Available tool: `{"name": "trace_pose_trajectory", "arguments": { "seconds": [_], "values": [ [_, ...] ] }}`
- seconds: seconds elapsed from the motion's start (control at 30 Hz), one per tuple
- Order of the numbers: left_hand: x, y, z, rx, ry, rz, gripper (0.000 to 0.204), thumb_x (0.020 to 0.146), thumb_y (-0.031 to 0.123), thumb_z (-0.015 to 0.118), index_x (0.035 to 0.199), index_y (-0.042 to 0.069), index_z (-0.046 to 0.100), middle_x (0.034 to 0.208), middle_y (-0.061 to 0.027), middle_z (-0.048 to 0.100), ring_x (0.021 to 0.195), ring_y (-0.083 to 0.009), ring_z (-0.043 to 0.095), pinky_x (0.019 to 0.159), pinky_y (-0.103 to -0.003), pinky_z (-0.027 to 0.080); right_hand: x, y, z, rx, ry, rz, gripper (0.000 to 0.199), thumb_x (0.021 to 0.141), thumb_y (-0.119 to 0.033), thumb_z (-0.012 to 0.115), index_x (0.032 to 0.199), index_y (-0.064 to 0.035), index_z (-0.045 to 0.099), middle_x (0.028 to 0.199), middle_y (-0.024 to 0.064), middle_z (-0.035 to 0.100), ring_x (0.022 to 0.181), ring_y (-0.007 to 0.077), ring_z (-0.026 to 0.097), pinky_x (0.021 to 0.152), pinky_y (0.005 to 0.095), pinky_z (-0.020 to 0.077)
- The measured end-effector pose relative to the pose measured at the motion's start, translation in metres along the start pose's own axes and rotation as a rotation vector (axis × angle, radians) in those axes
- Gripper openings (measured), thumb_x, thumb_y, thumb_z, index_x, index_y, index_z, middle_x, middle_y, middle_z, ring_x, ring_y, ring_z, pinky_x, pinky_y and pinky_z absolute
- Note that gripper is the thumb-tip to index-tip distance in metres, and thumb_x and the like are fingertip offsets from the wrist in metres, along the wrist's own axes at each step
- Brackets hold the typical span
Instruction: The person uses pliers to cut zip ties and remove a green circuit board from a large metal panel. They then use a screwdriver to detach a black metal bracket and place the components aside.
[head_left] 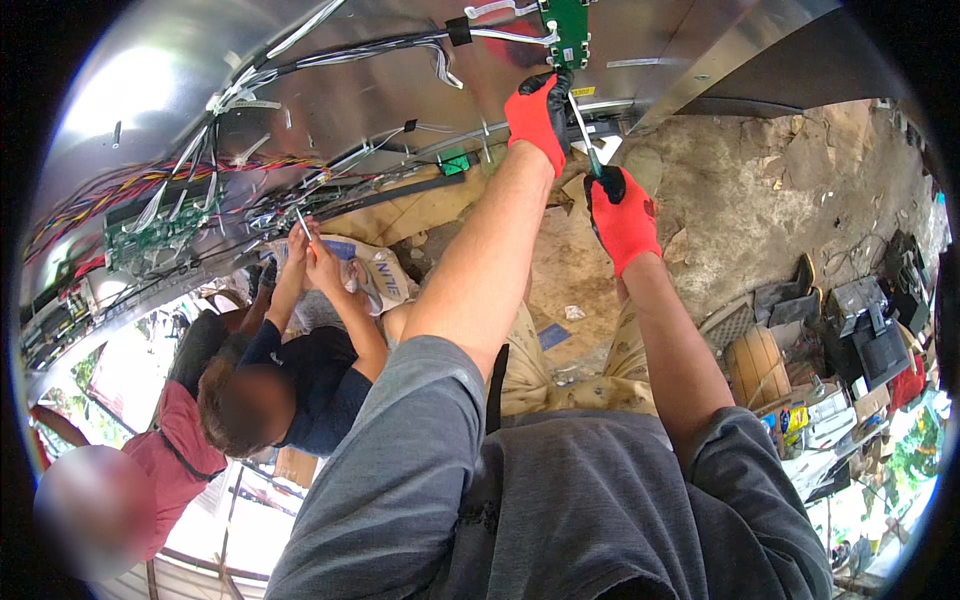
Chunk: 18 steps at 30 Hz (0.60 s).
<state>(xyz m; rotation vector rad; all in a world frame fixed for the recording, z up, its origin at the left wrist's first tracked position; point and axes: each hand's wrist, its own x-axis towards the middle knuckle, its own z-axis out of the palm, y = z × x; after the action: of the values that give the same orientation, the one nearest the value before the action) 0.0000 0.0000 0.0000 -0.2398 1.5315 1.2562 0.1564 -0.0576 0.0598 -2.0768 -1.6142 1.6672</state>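
1. We have left arm stretched up, gloved left hand [538, 118] at lower end of green circuit board [568, 35]; can't tell what its fingers pinch
2. Our right forearm angles up, gloved right hand [625, 217] clasping screwdriver [584, 130] by its handle, shaft slanting up-left toward board
3. Board sits against metal panel [345, 98], top of view

Fisheye view, curving toward black edges — daylight overexposed at lower left, white glare upper left on the metal panel [340, 108].
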Motion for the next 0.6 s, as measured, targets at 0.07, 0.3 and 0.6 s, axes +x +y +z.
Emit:
{"name": "trace_pose_trajectory", "arguments": {
  "seconds": [0.07,0.3,0.6],
  "values": [
    [0.004,-0.001,-0.004,0.026,-0.040,0.038,0.015,0.084,0.015,0.071,0.091,0.004,0.066,0.073,0.0003,0.058,0.060,-0.0093,0.049,0.054,-0.027,0.041,-0.004,-0.013,-0.004,-0.226,0.100,-0.072,0.020,0.082,-0.023,0.066,0.093,-0.0070,0.065,0.075,0.0071,0.067,0.067,0.0199,0.063,0.063,0.0321,0.0476],
    [0.015,-0.011,-0.014,-0.081,-0.109,0.054,0.012,0.083,0.012,0.070,0.092,0.004,0.067,0.078,-0.0011,0.060,0.068,-0.0108,0.052,0.059,-0.029,0.044,-0.013,-0.026,-0.021,-0.128,-0.031,0.059,0.024,0.081,-0.026,0.066,0.094,-0.0059,0.062,0.084,0.0133,0.066,0.079,0.0297,0.064,0.070,0.0385,0.0487],
    [0.001,-0.006,0.004,-0.228,0.040,0.017,0.013,0.084,0.010,0.068,0.094,0.002,0.066,0.088,-0.0050,0.063,0.072,-0.0160,0.056,0.061,-0.031,0.051,-0.012,0.007,-0.027,0.556,-0.148,0.174,0.009,0.089,-0.011,0.062,0.096,-0.0057,0.062,0.070,-0.0009,0.059,0.055,0.0072,0.052,0.048,0.0236,0.0410]
  ]
}}
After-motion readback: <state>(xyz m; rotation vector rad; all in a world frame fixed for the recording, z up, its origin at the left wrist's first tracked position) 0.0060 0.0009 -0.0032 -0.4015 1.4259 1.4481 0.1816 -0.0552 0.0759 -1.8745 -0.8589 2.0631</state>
